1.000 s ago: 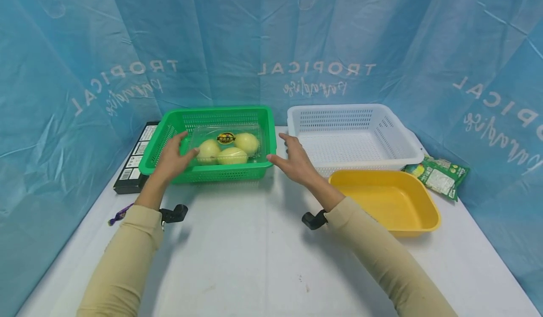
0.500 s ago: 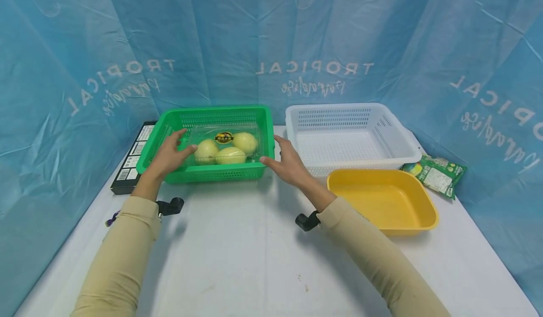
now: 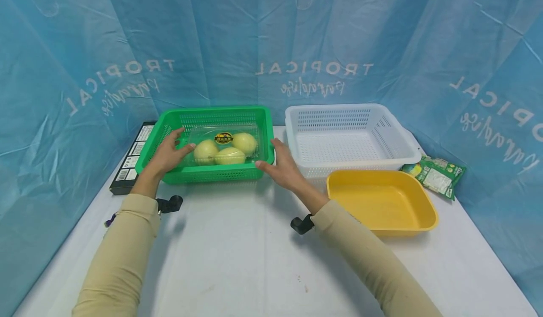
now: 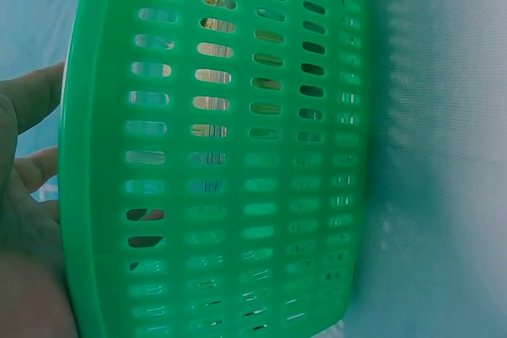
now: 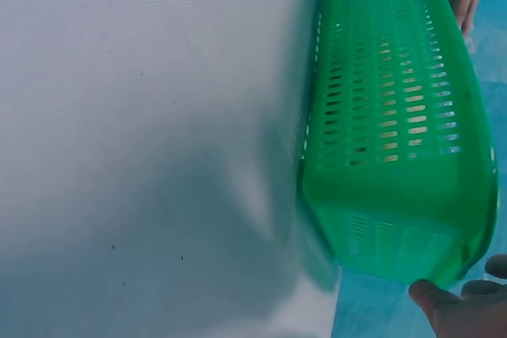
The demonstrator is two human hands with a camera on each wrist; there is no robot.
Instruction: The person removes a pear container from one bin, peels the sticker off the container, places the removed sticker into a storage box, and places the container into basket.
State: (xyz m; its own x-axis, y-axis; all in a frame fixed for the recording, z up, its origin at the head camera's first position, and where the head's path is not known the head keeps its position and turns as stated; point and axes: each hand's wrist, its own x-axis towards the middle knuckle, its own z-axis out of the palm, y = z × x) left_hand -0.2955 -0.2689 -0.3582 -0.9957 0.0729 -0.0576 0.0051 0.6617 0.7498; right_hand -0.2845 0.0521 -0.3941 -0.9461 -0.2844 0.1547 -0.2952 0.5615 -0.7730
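A green slotted basket (image 3: 212,175) stands at the back left of the table. In it lies a clear plastic box (image 3: 199,130) with a black and gold label and several round pale green fruits (image 3: 244,143). My left hand (image 3: 166,156) reaches over the basket's left end, fingers and thumb spread, beside the box and holding nothing. At the front right corner is my right hand (image 3: 283,167), its thumb tip against the rim and its fingers extended along the outside of the right end. The right wrist view shows that thumb (image 5: 432,294) at the basket's corner.
A white slotted basket (image 3: 311,166) stands right of the green one. In front of it sits a yellow tub (image 3: 382,204). A green packet (image 3: 439,176) lies far right, a black box (image 3: 133,161) far left. A small purple item (image 3: 110,220) lies beside my left sleeve.
My right hand has moved left, from just off the green basket to its front right corner. My left hand has hardly moved. The whole head view has shifted slightly.
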